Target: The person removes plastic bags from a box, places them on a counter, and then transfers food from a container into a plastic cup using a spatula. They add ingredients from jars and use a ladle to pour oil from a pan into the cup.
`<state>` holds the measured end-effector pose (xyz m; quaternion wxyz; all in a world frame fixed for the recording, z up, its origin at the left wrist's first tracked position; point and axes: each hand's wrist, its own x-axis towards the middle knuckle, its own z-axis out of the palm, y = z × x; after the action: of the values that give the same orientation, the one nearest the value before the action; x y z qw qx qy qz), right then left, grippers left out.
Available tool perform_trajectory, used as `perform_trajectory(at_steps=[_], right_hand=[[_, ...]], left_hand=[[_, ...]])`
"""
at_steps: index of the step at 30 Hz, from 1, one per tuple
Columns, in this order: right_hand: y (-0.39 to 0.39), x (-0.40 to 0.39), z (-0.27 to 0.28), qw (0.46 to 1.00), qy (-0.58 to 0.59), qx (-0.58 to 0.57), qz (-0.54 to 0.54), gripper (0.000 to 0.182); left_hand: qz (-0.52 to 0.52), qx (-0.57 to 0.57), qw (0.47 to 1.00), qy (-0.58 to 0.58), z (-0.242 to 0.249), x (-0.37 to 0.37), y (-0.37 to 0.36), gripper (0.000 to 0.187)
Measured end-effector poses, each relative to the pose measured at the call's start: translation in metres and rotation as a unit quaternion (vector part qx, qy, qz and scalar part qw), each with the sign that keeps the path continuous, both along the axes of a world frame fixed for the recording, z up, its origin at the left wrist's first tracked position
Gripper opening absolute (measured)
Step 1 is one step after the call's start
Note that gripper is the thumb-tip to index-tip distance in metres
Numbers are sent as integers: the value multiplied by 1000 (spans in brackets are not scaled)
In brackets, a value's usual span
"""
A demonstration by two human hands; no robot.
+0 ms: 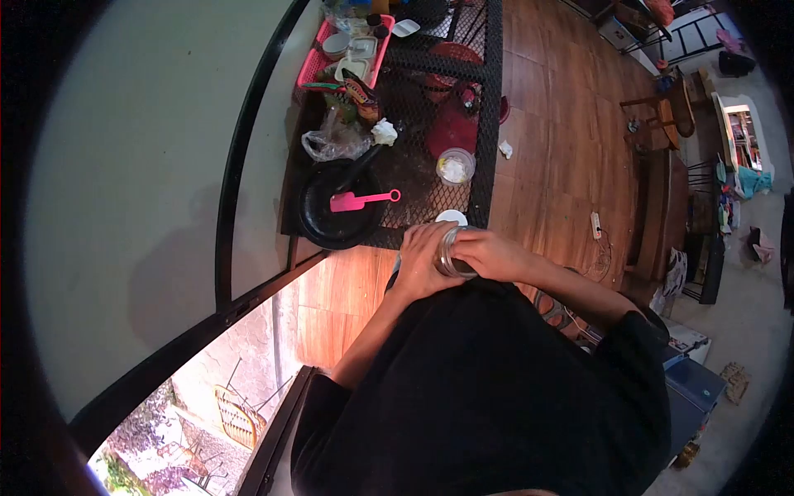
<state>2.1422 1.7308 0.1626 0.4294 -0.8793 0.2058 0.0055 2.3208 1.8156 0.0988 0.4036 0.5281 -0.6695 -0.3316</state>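
Close against my body I hold a clear glass jar (447, 250) over the near edge of the mesh table. My left hand (423, 263) is wrapped around one side of it. Round the other end, by the jar's ringed rim, my right hand (490, 254) is closed with bent fingers. What the jar contains is hidden by my hands. A round white lid or dish (452, 217) lies just beyond my fingers. Farther on stands a clear tub (456, 167) with white stuff inside. A pink spatula (364, 200) rests across a black pan (318, 223) to the left.
A pink basket (308, 78) of containers stands at the table's far left, with a plastic bag (331, 146) and crumpled tissue (384, 131) nearer. The black mesh tabletop (405, 217) ends just before me. A power strip (595, 225) lies on the wooden floor at right.
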Motion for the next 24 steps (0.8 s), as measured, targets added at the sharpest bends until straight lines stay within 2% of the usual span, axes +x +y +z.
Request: perform_trajectory(at_steps=[1, 3, 5, 6, 7, 9, 10, 12, 13, 15, 18, 24], right_hand=[[-4, 4, -1, 998, -37, 32, -50, 15], [-12, 9, 3, 994, -69, 46, -75, 15], [-25, 12, 14, 977, -93, 136, -134, 18], [-32, 11, 11, 948, -79, 235, -201, 18], [-42, 10, 6, 947, -79, 235, -202, 18], [-70, 8, -11, 895, -104, 288, -325, 16], [-87, 5, -29, 895, -105, 288, -326, 16], [-116, -1, -68, 932, -51, 92, -346, 16], [-122, 0, -74, 932, -51, 92, -348, 16], [-132, 4, -83, 946, 18, -1, -323, 15], [-137, 5, -92, 945, 32, -59, -321, 16], [-149, 2, -99, 944, 23, -77, -319, 18]], left_hand=[[-1, -1, 1000, 3, -1, 0, -2, 93], [31, 2, 999, 18, -6, 2, -8, 93], [35, -1, 999, 27, -11, 5, -12, 94], [56, 1, 998, 16, -18, 6, -13, 96], [77, 2, 997, 4, -26, 7, -13, 97], [87, 13, 996, -29, -40, 11, -12, 98], [97, 23, 995, -28, -44, 13, -11, 98], [116, 52, 992, -12, -42, 16, -8, 95], [114, 53, 992, -12, -43, 17, -6, 95], [126, 74, 989, -27, -43, 19, -4, 98], [129, 97, 986, -39, -45, 22, 1, 99], [139, 106, 984, -23, -48, 23, 6, 100]])
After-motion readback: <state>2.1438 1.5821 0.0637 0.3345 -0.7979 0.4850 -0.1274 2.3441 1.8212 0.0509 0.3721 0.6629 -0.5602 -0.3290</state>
